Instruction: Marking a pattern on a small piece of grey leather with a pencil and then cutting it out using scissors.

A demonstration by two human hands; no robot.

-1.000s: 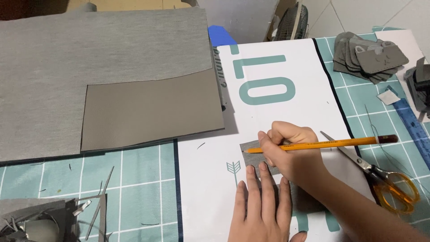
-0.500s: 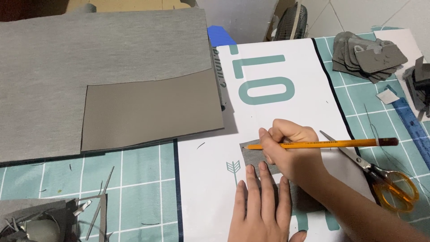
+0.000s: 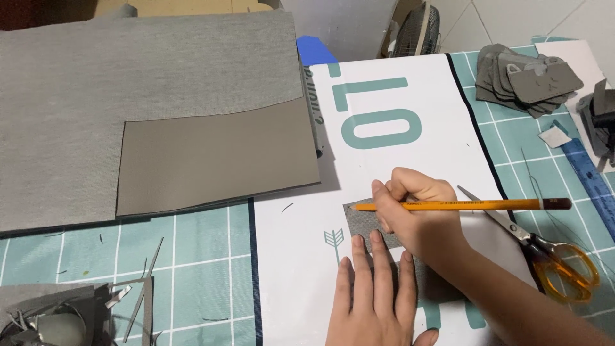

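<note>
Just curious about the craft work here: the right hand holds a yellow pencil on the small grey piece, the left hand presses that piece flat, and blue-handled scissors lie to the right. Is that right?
Not quite. The head view shows the scissors have orange handles, not blue. The rest stands: the right hand holds the yellow pencil on the small grey piece, and the left hand presses it flat.

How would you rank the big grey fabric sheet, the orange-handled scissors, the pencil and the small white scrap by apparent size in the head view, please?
1. Big grey fabric sheet, by far the largest.
2. Pencil and orange-handled scissors: similar length, too close to rank.
3. Small white scrap, the smallest.
</note>
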